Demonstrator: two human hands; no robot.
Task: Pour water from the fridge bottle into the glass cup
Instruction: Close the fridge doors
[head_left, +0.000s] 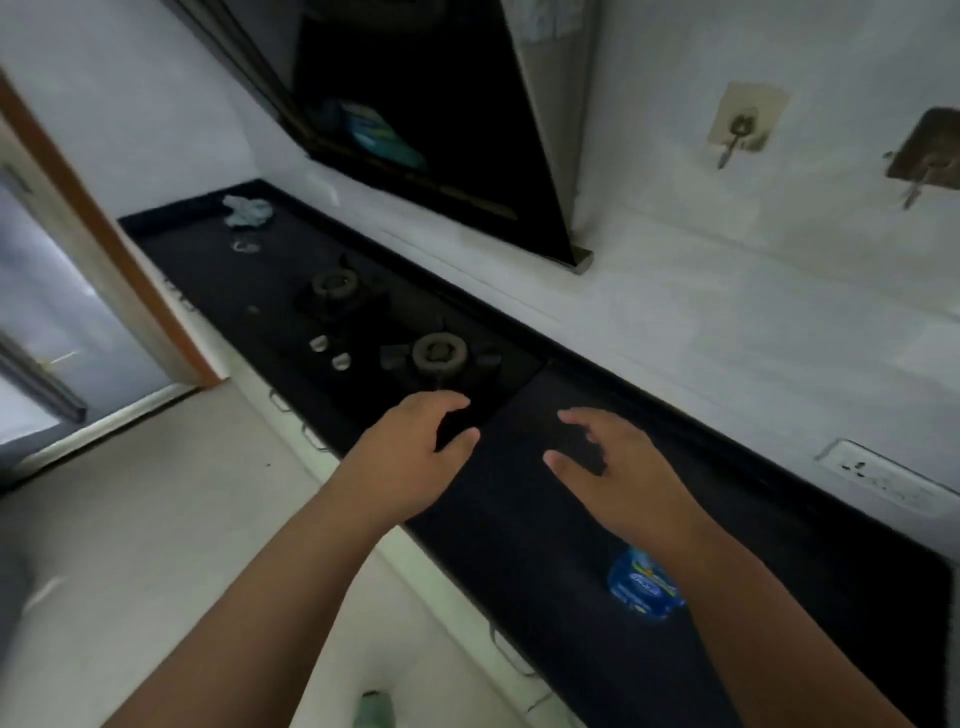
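Standing at the black countertop (545, 525), the person has both arms stretched out over it and nothing in either hand. Biggest things first: the slanted range hood (415, 130) hangs over a two-burner gas hob (363, 332) set into the counter, so the bare stretch to the right of the hob looks like the natural work area, which is probably why the hands hover there. The left hand (410, 452) sits over the front edge near the hob's corner, fingers loosely curved, holding nothing; the right hand (618, 467) is just beside it, fingers spread and relaxed, also holding nothing (cannot tell whether either is touching the surface). Under the right forearm a bottle (641, 584) with a blue label stands on the counter, partly hidden by the arm, so I read it as the water bottle, within easy reach. No glass cup visible that I can make out; a small clear ring-like item (245, 247) sits at the far left end near a crumpled cloth (248, 212), too blurred to identify. Pouring not started, by my read; the cup needs locating first.
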